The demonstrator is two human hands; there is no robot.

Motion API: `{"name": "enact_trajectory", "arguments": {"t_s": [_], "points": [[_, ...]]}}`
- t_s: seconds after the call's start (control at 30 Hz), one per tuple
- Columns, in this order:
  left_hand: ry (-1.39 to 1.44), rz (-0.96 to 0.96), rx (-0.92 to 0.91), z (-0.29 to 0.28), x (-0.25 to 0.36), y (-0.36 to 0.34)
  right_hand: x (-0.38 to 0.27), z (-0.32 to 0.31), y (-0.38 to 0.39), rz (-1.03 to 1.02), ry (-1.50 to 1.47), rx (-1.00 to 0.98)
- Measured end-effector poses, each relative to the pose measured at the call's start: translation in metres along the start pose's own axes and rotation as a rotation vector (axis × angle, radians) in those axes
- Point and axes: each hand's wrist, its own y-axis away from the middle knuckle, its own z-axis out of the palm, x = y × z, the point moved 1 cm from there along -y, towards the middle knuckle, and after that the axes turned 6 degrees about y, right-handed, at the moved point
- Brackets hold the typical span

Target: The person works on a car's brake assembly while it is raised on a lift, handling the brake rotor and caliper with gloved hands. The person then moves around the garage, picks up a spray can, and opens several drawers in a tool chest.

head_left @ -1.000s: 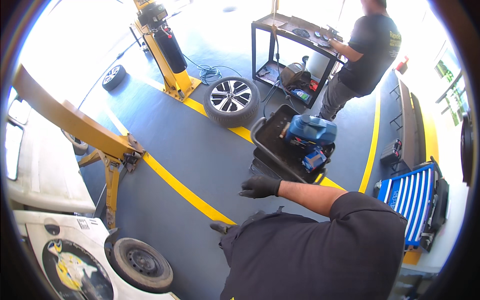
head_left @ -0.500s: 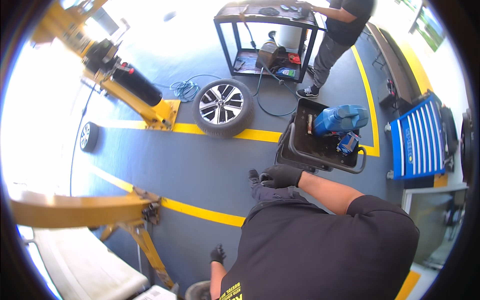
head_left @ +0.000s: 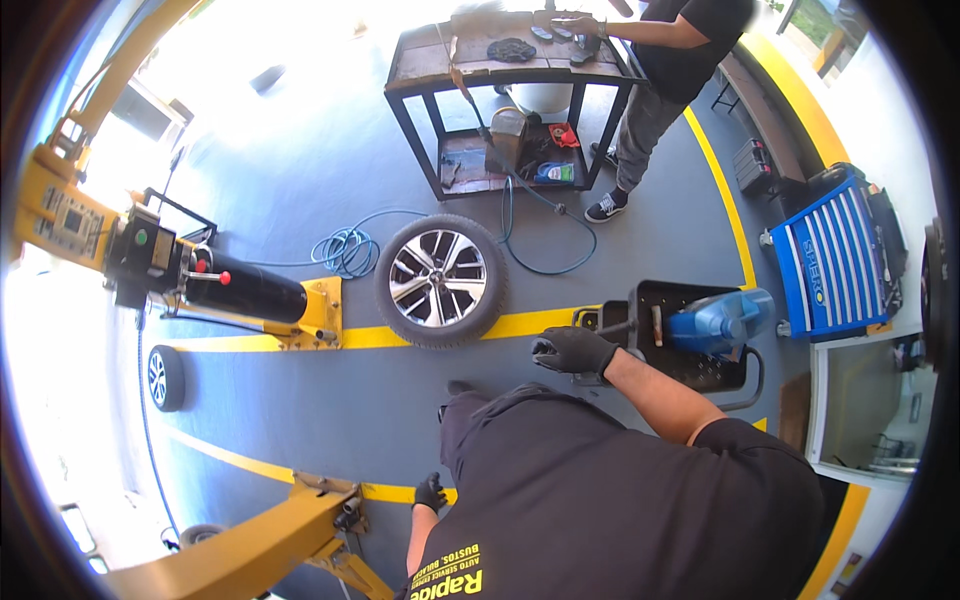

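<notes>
My right hand, in a black glove, hangs in front of my body just left of the black tool cart. Its fingers are curled in, and anything inside them is hidden. Lower down, my left hand, also black-gloved, is held away from my side with its fingers loosely bent and apart, holding nothing I can see. On the black cart lie a blue jug and a small tan-handled tool. A wheel with a tire lies on the floor ahead, touching neither hand.
Yellow lift posts and a lift arm stand to the left. A workbench is ahead, where a co-worker stands. A blue hose coils on the floor. A blue drawer cabinet stands at right.
My view has shifted, and the wheel and workbench now appear lower in it. My right hand now overlaps the cart's left side. The co-worker's hand has moved slightly over the bench.
</notes>
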Motion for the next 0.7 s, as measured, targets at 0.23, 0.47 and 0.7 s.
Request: {"name": "enact_trajectory", "arguments": {"t_s": [0.23,0.47,0.7], "points": [[0.230,-0.215,-0.129,-0.107,-0.018,-0.136,0.036,-0.021,-0.114,0.213,0.038,0.061],[1.405,-0.353,0.339,-0.357,0.022,-0.279,0.100,-0.128,-0.252,0.154,0.015,0.227],[1.539,-0.351,0.637,-0.425,0.122,-0.304,0.205,-0.348,-0.490,-0.255,0.432,0.829]]}}
